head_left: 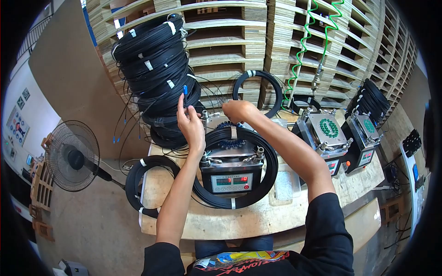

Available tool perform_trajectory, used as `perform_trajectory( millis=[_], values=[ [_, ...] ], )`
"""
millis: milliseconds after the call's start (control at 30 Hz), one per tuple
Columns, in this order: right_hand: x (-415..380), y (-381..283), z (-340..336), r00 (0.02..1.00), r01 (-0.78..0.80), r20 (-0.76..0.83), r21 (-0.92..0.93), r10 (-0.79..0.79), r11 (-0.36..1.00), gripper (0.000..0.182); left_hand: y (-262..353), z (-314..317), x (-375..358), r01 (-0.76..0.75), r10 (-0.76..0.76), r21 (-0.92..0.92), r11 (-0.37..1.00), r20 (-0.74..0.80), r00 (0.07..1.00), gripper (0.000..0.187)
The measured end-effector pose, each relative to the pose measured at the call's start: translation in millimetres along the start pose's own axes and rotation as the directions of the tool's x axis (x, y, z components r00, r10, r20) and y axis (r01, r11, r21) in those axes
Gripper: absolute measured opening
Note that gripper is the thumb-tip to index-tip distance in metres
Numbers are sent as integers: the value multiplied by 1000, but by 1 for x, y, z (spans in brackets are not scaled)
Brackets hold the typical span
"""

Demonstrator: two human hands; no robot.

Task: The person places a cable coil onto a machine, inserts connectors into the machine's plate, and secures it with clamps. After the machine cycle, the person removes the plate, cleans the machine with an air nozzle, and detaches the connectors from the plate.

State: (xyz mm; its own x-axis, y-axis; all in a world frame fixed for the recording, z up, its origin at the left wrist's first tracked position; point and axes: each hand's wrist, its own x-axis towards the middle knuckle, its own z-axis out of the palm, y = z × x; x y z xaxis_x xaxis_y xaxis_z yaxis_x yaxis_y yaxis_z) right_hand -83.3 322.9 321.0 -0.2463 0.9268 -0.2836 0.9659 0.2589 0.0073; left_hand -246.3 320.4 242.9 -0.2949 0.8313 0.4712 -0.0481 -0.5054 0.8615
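My left hand (191, 128) is raised beside the tall stack of coiled black cables, index finger pointing up. At that fingertip a small blue cable connector (185, 89) stands upright, apparently gripped by the fingers. My right hand (240, 112) is closed above the back of a metal polishing machine (232, 166); what its fingers pinch is hidden. Around the machine's front hangs a coil of black cable (272, 172), tied with white tape. Behind the coil, a ring of dark blue connectors (231, 143) sits on the machine's top. Red digits glow on its front panel.
The cable stack (154, 69) rises at back left, its loose ends hanging. Another coil (133, 184) lies at the table's left edge, near a fan (73, 156). Two similar machines (329, 131) (368, 126) with green connectors stand right. Wooden pallets (216, 50) line the back.
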Motion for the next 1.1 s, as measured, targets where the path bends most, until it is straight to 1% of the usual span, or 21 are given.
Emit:
perform_trajectory(
  millis=[33,100,167,233,267,300,367,400,433,500,533,567,633,667,733,800,900,967,1000,1067,1100],
  values=[
    [5,2,7,1000,2,-6,2,-2,1000,34,-1,0,1,-6,6,3,1000,1,1000,46],
    [13,8,24,978,88,-185,-51,-96,995,35,-2,1,2,16,-16,4,1000,5,1000,47],
    [13,13,30,986,79,-144,-34,-83,996,32,-2,2,0,33,-33,-30,999,5,999,44],
    [10,19,31,983,106,-155,43,-98,993,30,-2,1,3,47,-46,-23,999,34,998,42],
    [3,26,33,985,88,-164,156,-62,984,28,-1,3,3,46,-46,-55,997,13,999,37],
    [-5,31,40,985,83,-162,158,-58,984,28,-3,3,5,50,-49,-56,997,16,999,37],
    [-16,41,61,884,169,-466,379,30,910,33,-9,5,10,-2,1,23,1000,5,1000,30],
    [-10,47,75,855,173,-507,470,105,866,40,-6,8,10,-27,27,-38,999,-2,1000,26],
    [-19,43,78,855,174,-509,465,101,868,40,-8,10,11,-29,29,-41,999,-7,1000,26],
    [-36,30,89,726,228,-577,715,374,660,44,-10,10,15,-39,39,-4,999,191,981,23],
    [-37,24,96,628,301,-647,714,432,632,44,-5,9,17,-84,58,84,993,272,960,20],
    [-38,23,101,628,303,-647,714,431,631,44,0,8,18,-134,67,168,977,355,933,18],
    [-50,16,94,551,230,-642,731,533,643,39,11,3,22,-186,-30,365,912,514,857,17],
    [-56,11,89,508,160,-680,678,529,718,34,12,1,24,-188,-29,364,912,516,856,17],
    [-55,12,90,509,127,-677,670,532,731,32,10,-3,27,-341,-38,454,823,643,765,16],
    [-53,12,91,515,93,-671,662,533,744,30,7,-4,28,-363,-32,442,820,668,744,16],
    [-53,11,93,489,71,-685,648,540,758,27,5,-1,28,-399,-16,419,816,706,708,16],
    [-52,12,94,488,78,-686,650,540,755,26,5,1,28,-471,-39,450,759,752,657,16],
    [-51,12,95,487,87,-688,651,538,754,25,7,1,28,-470,-42,452,758,752,657,16],
    [-51,11,95,482,85,-694,645,535,760,25,13,2,29,-570,-3,422,705,806,592,14],
    [-52,11,94,474,83,-702,636,531,767,24,18,4,28,-569,-3,421,706,805,593,14]
  ],
)
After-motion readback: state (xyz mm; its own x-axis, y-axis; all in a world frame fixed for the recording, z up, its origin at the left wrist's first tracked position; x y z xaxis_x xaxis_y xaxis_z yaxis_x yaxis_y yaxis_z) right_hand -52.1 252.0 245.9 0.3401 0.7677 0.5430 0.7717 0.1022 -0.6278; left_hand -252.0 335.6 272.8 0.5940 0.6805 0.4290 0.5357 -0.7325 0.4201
